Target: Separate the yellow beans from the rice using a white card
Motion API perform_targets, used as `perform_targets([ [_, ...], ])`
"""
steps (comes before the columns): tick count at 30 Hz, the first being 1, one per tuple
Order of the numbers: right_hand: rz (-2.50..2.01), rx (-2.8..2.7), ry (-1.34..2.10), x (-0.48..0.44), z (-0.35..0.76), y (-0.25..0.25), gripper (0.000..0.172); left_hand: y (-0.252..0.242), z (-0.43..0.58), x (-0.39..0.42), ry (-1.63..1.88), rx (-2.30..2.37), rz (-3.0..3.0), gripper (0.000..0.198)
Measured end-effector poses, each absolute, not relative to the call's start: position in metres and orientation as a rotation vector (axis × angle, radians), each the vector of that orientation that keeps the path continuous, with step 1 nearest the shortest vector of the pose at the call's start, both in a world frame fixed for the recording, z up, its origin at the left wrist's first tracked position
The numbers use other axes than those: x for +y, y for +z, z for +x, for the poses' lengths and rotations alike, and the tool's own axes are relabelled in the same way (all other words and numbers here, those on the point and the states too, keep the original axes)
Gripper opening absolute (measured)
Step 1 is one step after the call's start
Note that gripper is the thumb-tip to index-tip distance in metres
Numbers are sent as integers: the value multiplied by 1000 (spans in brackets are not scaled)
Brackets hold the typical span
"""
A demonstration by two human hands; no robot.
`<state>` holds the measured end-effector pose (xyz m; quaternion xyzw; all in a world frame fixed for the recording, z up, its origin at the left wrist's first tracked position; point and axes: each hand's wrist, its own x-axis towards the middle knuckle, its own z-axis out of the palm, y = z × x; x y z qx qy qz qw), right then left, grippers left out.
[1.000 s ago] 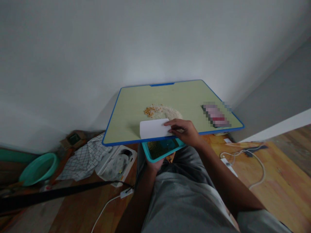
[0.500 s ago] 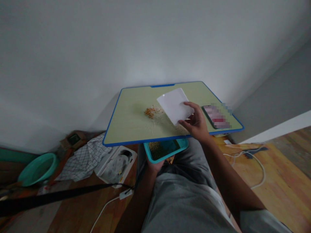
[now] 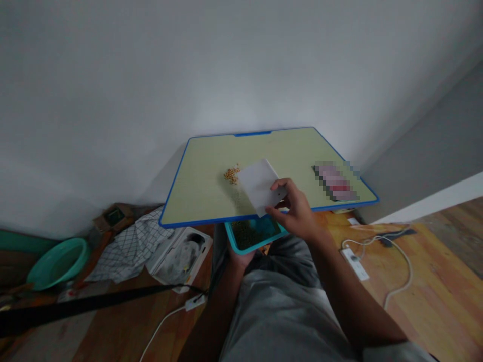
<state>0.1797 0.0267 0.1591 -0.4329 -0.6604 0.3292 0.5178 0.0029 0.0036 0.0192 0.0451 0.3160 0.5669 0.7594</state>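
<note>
Right grip pinches white card by corn kernels; left grip cups teal tray under desk edge, apparently to catch.

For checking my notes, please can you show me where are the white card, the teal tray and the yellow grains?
white card (image 3: pixel 257 186), head view, on the middle of its face
teal tray (image 3: pixel 230 239), head view, on its left rim
yellow grains (image 3: pixel 232 174), head view, on the middle of the small pile

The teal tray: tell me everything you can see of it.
The teal tray is small, shallow and rectangular, with a raised rim, and looks like plastic. Dark small grains cover most of its floor. It rests on the left hand, just below the near edge of the green board, which hides its far side.
</note>
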Motion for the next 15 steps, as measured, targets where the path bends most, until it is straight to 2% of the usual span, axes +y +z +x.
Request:
perform_targets([
  [4, -990, -1822, 866, 25, 157, 169, 37, 16, 2, 5, 1203, 592, 182, 63],
  [10, -1080, -1982, 864, 30, 142, 169, 41, 3, 3, 6, 1297, 488, 142, 65],
  [15, -1164, -1965, 844, 32, 146, 166, 40, 7, 4, 4, 1237, 537, 96, 60],
])
